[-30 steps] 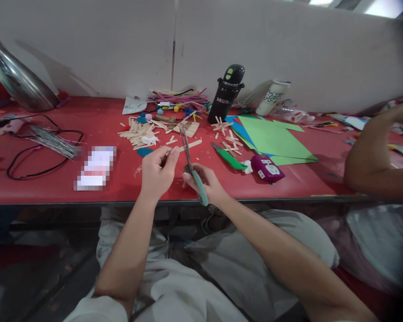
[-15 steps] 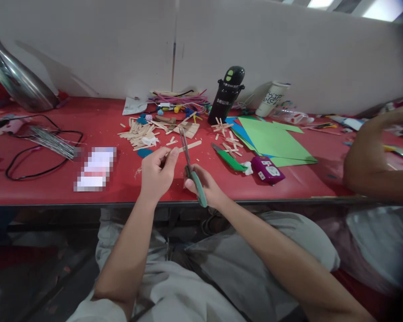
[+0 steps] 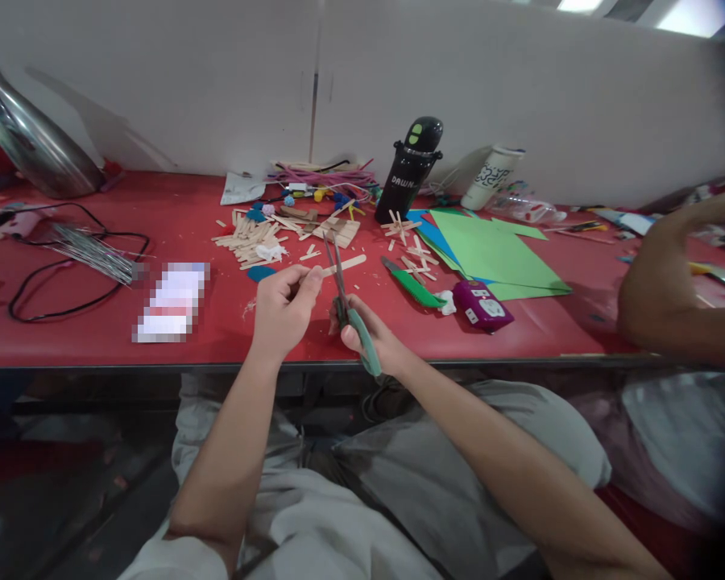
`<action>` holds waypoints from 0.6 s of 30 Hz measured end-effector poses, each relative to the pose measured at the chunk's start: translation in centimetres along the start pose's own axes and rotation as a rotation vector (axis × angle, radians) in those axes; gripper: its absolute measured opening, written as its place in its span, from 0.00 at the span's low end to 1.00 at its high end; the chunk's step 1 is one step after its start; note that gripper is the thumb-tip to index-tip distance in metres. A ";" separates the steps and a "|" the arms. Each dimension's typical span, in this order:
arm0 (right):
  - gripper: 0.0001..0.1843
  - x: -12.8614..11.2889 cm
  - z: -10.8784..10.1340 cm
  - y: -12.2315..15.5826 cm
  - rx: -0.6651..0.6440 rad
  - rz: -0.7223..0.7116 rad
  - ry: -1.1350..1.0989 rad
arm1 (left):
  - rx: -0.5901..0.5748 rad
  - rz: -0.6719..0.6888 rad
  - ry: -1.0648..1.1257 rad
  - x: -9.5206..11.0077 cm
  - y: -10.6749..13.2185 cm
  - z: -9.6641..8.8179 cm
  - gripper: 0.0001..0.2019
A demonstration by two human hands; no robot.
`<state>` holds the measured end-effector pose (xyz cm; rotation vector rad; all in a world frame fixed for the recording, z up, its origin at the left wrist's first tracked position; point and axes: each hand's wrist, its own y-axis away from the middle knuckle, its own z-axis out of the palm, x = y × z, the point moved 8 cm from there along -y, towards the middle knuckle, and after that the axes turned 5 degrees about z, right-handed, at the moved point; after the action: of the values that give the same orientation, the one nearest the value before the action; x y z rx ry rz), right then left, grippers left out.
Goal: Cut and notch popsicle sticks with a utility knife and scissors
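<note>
My left hand (image 3: 283, 310) pinches a flat wooden craft stick (image 3: 345, 263) that points to the right, over the front edge of the red table (image 3: 97, 338). My right hand (image 3: 371, 338) grips green-handled scissors (image 3: 354, 314). Their blades point up and away and straddle the stick. A pile of more wooden sticks (image 3: 250, 238) lies just beyond my hands.
A green utility knife (image 3: 414, 286), a purple box (image 3: 482, 304) and green and blue paper sheets (image 3: 492, 250) lie to the right. A black bottle (image 3: 411, 169) and a white cup (image 3: 492, 176) stand at the back. Another person's arm (image 3: 670, 282) rests at far right. A black cable (image 3: 66, 274) lies left.
The scissors have tilted slightly and the blades now sit across the stick; my hands have stayed almost in place.
</note>
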<state>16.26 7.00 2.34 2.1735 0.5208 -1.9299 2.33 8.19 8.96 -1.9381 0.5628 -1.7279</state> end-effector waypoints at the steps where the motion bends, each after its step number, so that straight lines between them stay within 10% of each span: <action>1: 0.37 0.1 0.0 -0.1 0.004 0.000 0.002 | -0.001 -0.002 -0.001 0.0 0.0 0.0 0.17; 18: 0.25 0.5 -0.2 -0.5 0.034 0.042 -0.041 | 0.012 0.085 -0.098 1.0 0.1 0.1 0.17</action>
<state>16.34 7.58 1.92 2.1425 0.4350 -1.9700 2.59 7.53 9.64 -1.9500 0.5888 -1.5717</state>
